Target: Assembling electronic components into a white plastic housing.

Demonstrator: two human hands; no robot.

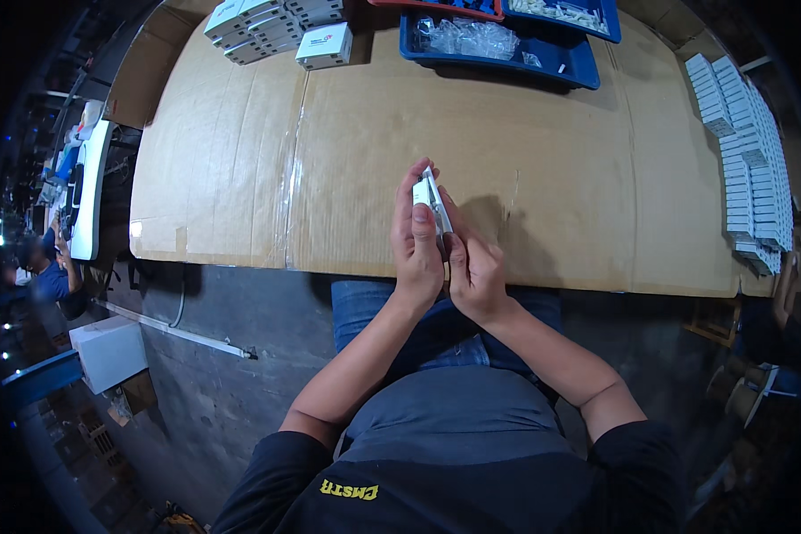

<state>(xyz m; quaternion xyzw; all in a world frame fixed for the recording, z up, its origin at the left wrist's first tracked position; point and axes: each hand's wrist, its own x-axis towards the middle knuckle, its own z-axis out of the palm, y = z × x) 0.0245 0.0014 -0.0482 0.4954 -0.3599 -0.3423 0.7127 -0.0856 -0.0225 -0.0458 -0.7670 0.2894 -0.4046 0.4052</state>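
Between my two hands, just above the near edge of the table, is a small white box (421, 192), held tilted with a thin white panel along its right side. My left hand (415, 254) wraps its left side, with the thumb lying across the near face. From the right, my right hand (477, 270) presses against it with fingers and thumb closed in. Palms and fingers hide much of the box, so what is inside it cannot be made out.
Cardboard covers the table (374, 125). White boxes (324, 46) are stacked at the far left. A blue tray (552, 73) with clear plastic pieces stands at the far middle, beside another blue tray (603, 28) of white pieces. Stacked white cartons (746, 160) line the right edge.
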